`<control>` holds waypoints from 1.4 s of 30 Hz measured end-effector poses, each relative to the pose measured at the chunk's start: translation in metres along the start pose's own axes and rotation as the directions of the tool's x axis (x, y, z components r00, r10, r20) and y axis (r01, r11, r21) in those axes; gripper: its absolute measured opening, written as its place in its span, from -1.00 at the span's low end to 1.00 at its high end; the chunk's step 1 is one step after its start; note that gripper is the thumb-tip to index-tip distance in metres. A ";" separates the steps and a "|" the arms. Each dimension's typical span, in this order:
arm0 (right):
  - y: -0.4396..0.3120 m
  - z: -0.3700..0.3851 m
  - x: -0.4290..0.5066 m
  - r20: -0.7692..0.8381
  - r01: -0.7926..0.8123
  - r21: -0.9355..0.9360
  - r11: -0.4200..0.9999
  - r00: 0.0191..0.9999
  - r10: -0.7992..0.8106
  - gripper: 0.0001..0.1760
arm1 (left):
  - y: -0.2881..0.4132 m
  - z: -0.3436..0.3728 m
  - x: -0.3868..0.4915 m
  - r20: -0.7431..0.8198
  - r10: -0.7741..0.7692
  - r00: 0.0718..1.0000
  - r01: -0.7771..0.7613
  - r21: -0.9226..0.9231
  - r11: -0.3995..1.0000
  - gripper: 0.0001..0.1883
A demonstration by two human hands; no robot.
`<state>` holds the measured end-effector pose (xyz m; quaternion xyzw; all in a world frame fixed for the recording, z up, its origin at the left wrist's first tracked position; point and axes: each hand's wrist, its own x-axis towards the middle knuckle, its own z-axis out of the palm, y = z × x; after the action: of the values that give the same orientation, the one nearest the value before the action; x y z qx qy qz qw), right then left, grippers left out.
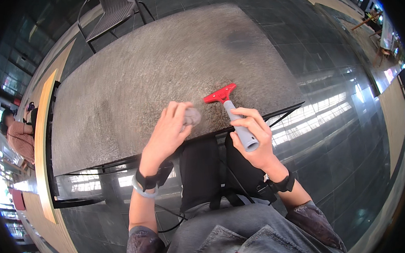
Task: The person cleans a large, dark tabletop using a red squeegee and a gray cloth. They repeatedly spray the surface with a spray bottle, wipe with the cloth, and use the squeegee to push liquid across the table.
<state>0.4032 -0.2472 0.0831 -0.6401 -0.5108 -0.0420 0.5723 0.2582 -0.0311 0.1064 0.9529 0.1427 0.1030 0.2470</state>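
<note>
My right hand (255,133) is wrapped around the grey handle of a scraper (245,125); its red plastic head points away from me, over the near edge of the table. My left hand (169,128) grips a greyish rounded lump (191,116), whose material I cannot tell, just left of the scraper and by the tabletop. Beneath both hands spreads a table (143,71) with a rough, mottled grey-brown surface, darker and speckled around the scraper head.
A grey slatted armchair (112,17) stands beyond the far edge. A light wooden board or bench (47,143) lies along the table's left end, with a seated person (18,136) behind it. Black metal table framing (282,116) shows at the near right.
</note>
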 end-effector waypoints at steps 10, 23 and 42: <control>-0.004 -0.046 -0.026 -0.274 -0.272 0.224 0.936 0.904 0.328 -0.77 | -0.007 0.046 0.094 -0.131 0.193 0.972 -0.138 0.347 0.928 -0.59; 0.012 -0.057 -0.028 -0.293 -0.253 0.467 0.847 0.860 0.418 -0.74 | -0.015 -0.005 0.025 -0.069 -0.001 0.998 0.021 0.288 0.957 -0.60; -0.027 -0.037 -0.020 0.049 -0.174 0.177 0.969 0.985 0.168 -0.72 | -0.052 -0.007 -0.016 -0.331 -0.304 0.893 0.127 -0.463 0.877 -0.67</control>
<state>0.3946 -0.2928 0.1017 -0.6280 -0.4647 0.0646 0.6208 0.2294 0.0103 0.0847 0.8120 0.2706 0.2922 0.4267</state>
